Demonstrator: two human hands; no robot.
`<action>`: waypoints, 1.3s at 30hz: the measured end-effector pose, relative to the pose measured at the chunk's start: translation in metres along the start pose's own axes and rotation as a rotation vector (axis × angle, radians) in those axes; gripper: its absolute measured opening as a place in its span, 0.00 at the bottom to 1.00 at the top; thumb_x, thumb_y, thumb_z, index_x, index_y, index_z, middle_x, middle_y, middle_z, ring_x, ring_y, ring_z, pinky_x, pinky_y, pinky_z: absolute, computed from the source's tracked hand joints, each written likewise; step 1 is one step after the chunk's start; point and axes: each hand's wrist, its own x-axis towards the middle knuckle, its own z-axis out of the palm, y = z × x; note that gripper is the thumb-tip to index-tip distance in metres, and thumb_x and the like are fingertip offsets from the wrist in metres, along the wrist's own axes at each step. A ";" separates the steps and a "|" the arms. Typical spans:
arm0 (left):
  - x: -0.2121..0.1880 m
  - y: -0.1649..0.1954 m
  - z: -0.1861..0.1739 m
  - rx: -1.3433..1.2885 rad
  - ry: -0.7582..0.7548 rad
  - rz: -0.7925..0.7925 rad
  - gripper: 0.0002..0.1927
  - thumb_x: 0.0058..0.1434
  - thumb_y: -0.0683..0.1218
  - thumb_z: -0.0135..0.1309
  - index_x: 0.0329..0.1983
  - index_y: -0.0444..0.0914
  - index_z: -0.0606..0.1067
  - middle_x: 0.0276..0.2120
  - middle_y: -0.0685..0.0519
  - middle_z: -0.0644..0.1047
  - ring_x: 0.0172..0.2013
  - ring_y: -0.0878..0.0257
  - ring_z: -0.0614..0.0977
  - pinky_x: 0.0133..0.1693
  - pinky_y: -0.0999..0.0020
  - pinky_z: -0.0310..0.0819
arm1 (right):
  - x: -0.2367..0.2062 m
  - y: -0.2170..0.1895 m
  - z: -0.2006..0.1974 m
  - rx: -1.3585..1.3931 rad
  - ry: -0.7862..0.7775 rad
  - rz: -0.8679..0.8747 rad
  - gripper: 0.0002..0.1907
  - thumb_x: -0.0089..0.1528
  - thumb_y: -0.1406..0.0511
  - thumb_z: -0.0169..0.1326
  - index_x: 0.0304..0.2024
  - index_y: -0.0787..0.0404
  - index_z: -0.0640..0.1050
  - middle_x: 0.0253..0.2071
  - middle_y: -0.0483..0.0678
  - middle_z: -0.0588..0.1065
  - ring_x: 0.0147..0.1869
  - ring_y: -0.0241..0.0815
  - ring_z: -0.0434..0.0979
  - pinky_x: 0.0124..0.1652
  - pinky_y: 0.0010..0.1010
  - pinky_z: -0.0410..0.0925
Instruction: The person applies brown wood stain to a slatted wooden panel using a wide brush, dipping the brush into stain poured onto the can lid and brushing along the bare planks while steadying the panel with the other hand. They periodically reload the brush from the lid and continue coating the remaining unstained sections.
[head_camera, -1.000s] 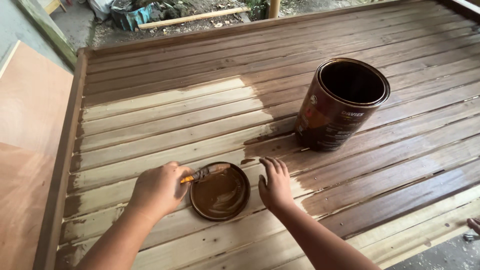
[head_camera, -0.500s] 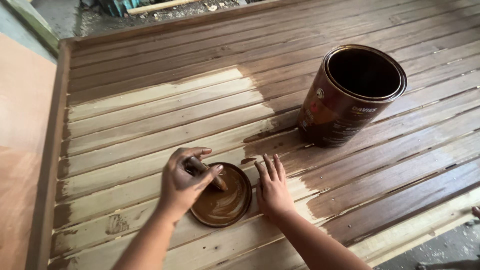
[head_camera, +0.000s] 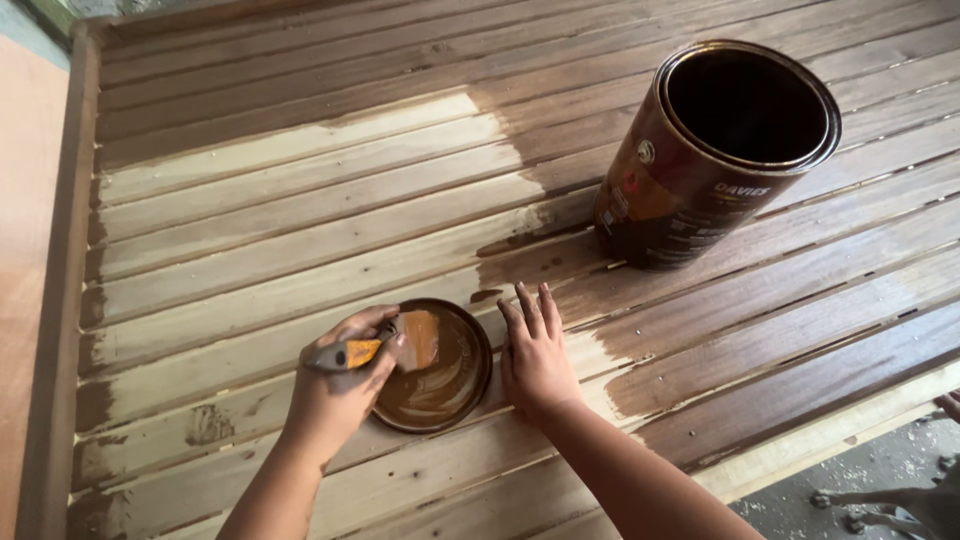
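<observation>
Your left hand (head_camera: 335, 395) has a closed grip on the paintbrush (head_camera: 385, 348), bristles dipped in the stain-filled lid (head_camera: 440, 365). Just right of it, your right hand (head_camera: 535, 355) lies flat and empty on the slatted bench (head_camera: 300, 200), steadying the lid's rim; the open can (head_camera: 715, 150) stands well beyond.

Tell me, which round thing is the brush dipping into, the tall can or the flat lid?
The flat lid. It lies low on the slats between both hands, with the brush in it. The tall can stands apart, untouched.
</observation>
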 end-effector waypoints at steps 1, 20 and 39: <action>-0.004 -0.004 0.003 0.006 0.023 0.040 0.19 0.63 0.44 0.61 0.58 0.40 0.79 0.33 0.43 0.84 0.32 0.56 0.82 0.32 0.68 0.79 | 0.000 0.000 0.000 0.001 -0.011 0.005 0.34 0.58 0.70 0.50 0.68 0.60 0.63 0.76 0.57 0.50 0.80 0.66 0.36 0.72 0.52 0.44; -0.028 -0.011 0.014 0.111 -0.186 0.467 0.13 0.58 0.44 0.62 0.46 0.41 0.82 0.37 0.46 0.83 0.37 0.52 0.85 0.40 0.61 0.80 | -0.001 0.003 0.005 -0.005 -0.008 -0.016 0.34 0.58 0.69 0.49 0.69 0.61 0.62 0.76 0.58 0.49 0.80 0.67 0.36 0.72 0.54 0.43; -0.013 0.018 -0.030 0.214 -0.539 0.240 0.14 0.53 0.43 0.65 0.43 0.46 0.84 0.38 0.55 0.85 0.39 0.59 0.86 0.42 0.67 0.80 | -0.003 -0.006 0.000 -0.017 0.042 -0.060 0.29 0.57 0.71 0.52 0.62 0.49 0.73 0.75 0.55 0.53 0.80 0.67 0.39 0.71 0.55 0.47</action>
